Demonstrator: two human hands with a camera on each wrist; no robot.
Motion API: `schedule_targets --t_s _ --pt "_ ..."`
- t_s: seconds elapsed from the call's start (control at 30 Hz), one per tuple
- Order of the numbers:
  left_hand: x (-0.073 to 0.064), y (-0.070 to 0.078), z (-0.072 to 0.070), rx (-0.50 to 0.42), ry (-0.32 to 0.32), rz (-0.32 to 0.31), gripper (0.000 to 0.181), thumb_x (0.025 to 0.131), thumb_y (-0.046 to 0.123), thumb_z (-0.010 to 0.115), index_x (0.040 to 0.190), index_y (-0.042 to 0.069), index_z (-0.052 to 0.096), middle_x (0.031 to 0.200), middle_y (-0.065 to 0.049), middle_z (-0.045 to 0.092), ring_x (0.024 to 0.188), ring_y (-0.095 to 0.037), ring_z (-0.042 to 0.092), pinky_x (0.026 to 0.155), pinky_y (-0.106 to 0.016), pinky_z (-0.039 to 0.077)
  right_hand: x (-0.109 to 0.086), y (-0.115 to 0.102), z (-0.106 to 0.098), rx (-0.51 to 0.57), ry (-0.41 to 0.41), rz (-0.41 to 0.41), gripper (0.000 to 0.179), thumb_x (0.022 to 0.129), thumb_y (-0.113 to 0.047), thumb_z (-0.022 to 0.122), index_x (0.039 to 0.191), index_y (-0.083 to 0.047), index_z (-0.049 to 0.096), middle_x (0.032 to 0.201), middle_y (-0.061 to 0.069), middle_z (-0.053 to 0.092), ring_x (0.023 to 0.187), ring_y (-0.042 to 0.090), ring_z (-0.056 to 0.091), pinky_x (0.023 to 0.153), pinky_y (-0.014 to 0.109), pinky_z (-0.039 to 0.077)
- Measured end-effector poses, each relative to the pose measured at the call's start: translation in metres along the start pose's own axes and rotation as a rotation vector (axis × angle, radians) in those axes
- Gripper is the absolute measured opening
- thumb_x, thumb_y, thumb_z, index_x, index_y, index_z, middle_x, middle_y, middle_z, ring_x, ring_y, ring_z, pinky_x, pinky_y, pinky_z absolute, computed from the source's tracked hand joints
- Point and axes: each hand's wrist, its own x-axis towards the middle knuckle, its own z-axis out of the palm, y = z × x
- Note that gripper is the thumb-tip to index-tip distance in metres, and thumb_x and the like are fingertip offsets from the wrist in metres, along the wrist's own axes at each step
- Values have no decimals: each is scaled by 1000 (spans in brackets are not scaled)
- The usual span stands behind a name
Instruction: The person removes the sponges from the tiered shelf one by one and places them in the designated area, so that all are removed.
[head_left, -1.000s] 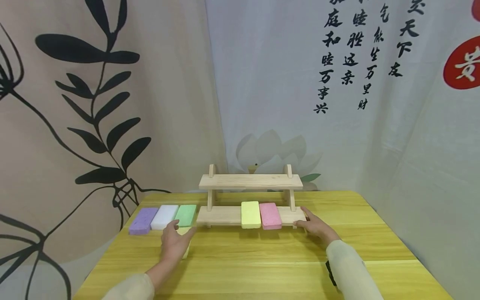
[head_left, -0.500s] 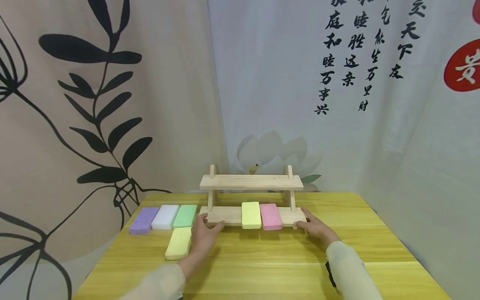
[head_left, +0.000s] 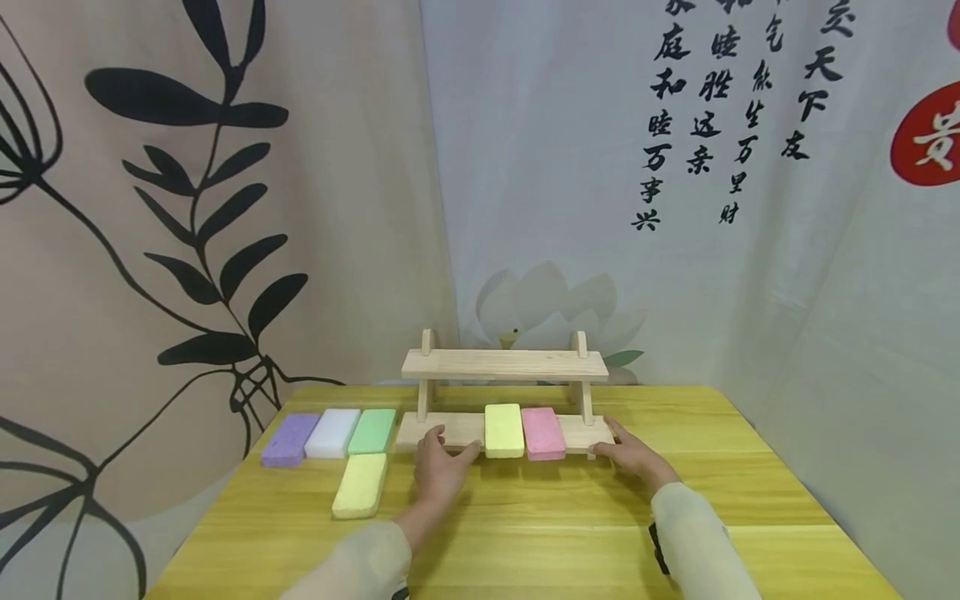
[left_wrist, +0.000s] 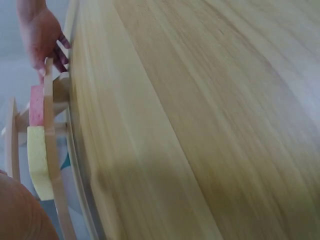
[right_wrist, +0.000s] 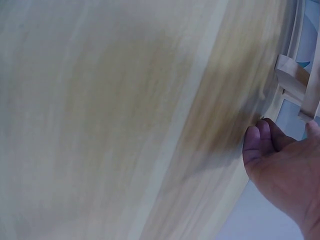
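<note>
A two-tier wooden shelf (head_left: 504,363) stands toward the back of the table. On its lower board sit a yellow sponge (head_left: 504,431) and, to its right, a pink sponge (head_left: 543,433), both leaning back. My left hand (head_left: 441,471) is at the front of the lower board, just left of the yellow sponge, thumb and fingers spread with nothing between them. At the board's right end my right hand (head_left: 633,454) grips the shelf, the thumb in front and fingers around the end. The right wrist view shows that hand's curled fingers (right_wrist: 260,140) beside the board.
Left of the shelf lie a purple sponge (head_left: 290,440), a white sponge (head_left: 332,433) and a green sponge (head_left: 372,432) in a row. A second yellow sponge (head_left: 360,486) lies in front of the green one. A printed curtain (head_left: 360,208) hangs behind the wooden table (head_left: 555,533).
My left hand has moved right, from over the loose yellow sponge along the lower board toward the yellow sponge on it. The loose yellow sponge is uncovered. My right hand stays at the shelf's end.
</note>
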Motion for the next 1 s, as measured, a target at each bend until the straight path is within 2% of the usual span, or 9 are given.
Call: schedule_targets --t_s 0.13,0.33,0.57,0.8,1.0 --pt "-1 2 11 -1 22 13 80 80 37 82 138 -2 44 126 -22 51 114 -37 48 91 -54 42 1 0 -1 16 2 0 96 92 -35 63 157 -1 2 147 44 24 133 54 33 108 62 31" --pt "-4 2 31 26 53 30 82 76 40 84 137 -1 46 123 -20 53 113 -35 47 91 -54 41 4 2 2 66 8 -13 91 94 -26 64 158 -1 4 147 43 27 133 53 35 107 63 31" --pt "-9 7 50 27 59 41 86 74 40 86 137 -2 46 124 -21 52 115 -37 47 92 -56 40 2 3 3 92 10 4 90 95 -26 65 159 -4 4 150 41 21 136 54 29 108 66 28" --pt "-11 11 64 55 110 27 88 69 41 89 135 -1 49 122 -19 53 114 -36 48 92 -57 40 3 4 3 102 2 0 91 96 -27 64 159 -5 2 153 41 15 139 55 23 110 65 25" --pt "-14 13 72 62 122 30 88 66 38 91 133 -2 50 123 -20 52 115 -37 47 92 -55 40 3 5 2 93 -3 -10 96 94 -33 65 158 -5 0 152 42 14 139 55 21 111 64 23"
